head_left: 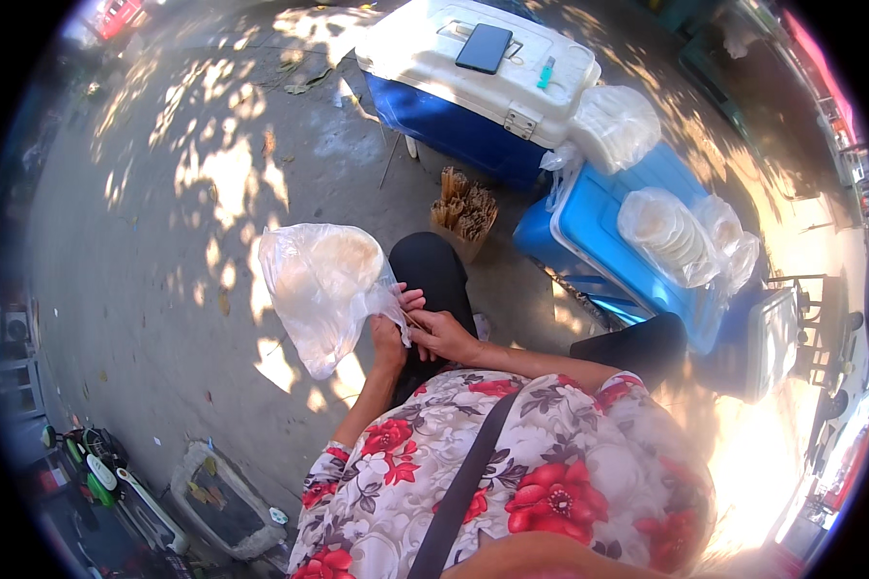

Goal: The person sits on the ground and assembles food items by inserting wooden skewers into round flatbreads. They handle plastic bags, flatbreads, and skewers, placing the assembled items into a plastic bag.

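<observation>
A clear plastic bag [304, 314] holding pale, flat round pieces hangs over the ground to the left of my knee. My left hand [388, 336] is closed on the bag's gathered neck, with some fingertips pointing up and to the right. My right hand [442, 337] meets it in front of my thigh, its fingers pinched at the neck. Something thin and brownish shows between the two hands, too small to name. What the right fingertips grip is mostly hidden.
A white-lidded blue cooler [454, 116] ahead carries a phone [484, 48] and a small green item [546, 72]. Right of it, a light-blue cooler [589, 207] bears bags of round pieces [668, 236]. A container of thin sticks [464, 210] stands by my knee. Parked two-wheelers [106, 478] are at lower left.
</observation>
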`<state>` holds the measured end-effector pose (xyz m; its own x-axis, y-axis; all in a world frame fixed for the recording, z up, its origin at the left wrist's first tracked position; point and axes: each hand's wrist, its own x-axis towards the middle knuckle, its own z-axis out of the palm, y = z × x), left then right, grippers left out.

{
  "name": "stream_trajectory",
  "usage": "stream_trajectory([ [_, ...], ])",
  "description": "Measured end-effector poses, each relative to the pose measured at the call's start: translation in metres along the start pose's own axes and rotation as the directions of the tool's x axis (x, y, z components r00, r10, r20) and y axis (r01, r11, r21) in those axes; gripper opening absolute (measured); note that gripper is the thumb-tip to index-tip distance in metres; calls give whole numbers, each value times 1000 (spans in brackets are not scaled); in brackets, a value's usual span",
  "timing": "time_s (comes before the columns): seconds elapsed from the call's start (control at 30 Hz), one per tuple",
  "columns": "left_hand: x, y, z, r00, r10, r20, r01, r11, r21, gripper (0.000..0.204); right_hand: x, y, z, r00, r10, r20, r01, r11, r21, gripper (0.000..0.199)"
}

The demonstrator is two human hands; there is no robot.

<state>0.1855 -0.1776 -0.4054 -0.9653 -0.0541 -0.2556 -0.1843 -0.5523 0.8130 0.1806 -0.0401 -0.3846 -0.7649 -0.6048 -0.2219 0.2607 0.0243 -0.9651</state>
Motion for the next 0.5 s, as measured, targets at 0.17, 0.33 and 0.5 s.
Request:
stream_trajectory([
  [0.17,0,1,0,1000,4,4,-4,999,44,38,-2,-6,1,999,-38,-23,39,999,2,25],
  [0.33,2,-1,-3,1000,-6,16,7,1000,-23,38,-1,0,1,997,-79,-8,78,996,-32,25],
  [0.5,6,2,0,1000,3,-6,-2,999,32,40,1,1,-3,998,-62,15,62,997,-40,25],
])
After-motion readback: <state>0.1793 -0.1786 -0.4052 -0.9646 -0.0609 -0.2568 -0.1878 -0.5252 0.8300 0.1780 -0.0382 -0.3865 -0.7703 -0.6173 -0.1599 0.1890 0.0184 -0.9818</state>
